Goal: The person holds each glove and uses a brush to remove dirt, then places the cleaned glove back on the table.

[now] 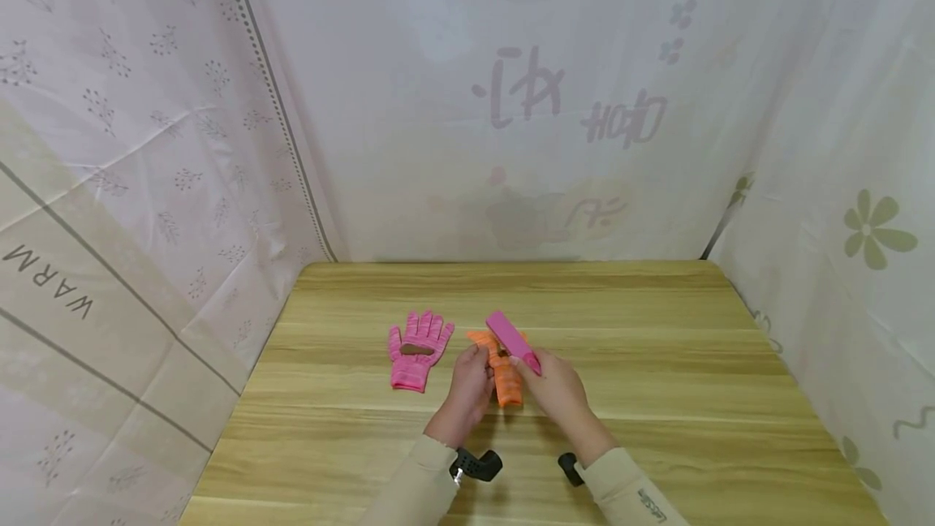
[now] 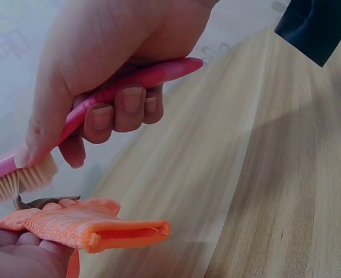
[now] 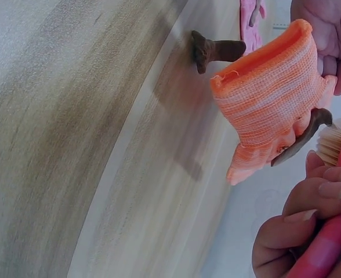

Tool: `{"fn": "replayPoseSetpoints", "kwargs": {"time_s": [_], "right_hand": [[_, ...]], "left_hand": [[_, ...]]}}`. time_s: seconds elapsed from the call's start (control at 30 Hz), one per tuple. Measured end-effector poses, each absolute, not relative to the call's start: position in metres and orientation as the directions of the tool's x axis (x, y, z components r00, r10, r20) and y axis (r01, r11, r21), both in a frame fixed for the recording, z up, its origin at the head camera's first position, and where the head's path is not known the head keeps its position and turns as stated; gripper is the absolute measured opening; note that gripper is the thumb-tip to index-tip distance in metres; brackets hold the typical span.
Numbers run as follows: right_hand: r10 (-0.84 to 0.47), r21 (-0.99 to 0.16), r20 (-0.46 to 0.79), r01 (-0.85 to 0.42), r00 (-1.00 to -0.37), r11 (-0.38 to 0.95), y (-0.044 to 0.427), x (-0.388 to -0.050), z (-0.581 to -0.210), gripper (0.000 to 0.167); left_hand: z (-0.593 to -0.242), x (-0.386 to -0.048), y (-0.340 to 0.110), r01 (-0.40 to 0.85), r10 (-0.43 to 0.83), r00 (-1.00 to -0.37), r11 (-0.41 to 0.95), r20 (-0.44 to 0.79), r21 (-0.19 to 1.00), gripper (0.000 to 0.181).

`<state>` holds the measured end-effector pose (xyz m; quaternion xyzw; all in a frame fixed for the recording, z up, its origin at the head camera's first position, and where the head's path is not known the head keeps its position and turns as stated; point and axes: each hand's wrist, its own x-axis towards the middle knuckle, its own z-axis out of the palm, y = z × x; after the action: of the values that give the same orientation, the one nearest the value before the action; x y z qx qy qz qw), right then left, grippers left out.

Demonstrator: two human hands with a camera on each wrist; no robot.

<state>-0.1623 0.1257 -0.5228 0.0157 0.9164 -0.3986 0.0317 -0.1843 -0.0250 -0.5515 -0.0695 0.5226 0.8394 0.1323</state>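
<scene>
An orange knitted glove (image 1: 508,384) is held up off the table by my left hand (image 1: 471,388), whose fingers lie under it in the left wrist view. A dark brown strip (image 3: 303,138) lies across the glove, its material unclear. My right hand (image 1: 557,388) grips a pink brush (image 1: 511,337) by its handle. Pale bristles (image 2: 28,179) face down at the brown strip and seem to touch it in the left wrist view. The glove's cuff gapes toward me; its finger end is partly hidden by the brush.
A pink glove (image 1: 411,372) with a brown patch (image 1: 416,349) lies flat on the wooden table (image 1: 329,428), left of my hands. Another brown piece (image 3: 217,51) shows beyond the orange cuff; its support is unclear. Printed curtains (image 1: 438,144) enclose the table's back and sides.
</scene>
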Motion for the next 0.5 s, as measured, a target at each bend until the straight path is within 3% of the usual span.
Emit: {"fn": "replayPoseSetpoints", "kwargs": {"time_s": [0.5], "right_hand": [[-0.008,-0.739,-0.07,0.046,-0.998,0.672,0.1267,-0.1615,-0.5315,0.036]], "left_hand": [[-0.5492,-0.1845,-0.0263,-0.305,0.139,-0.952,-0.402,-0.271,0.863,0.041]]}}
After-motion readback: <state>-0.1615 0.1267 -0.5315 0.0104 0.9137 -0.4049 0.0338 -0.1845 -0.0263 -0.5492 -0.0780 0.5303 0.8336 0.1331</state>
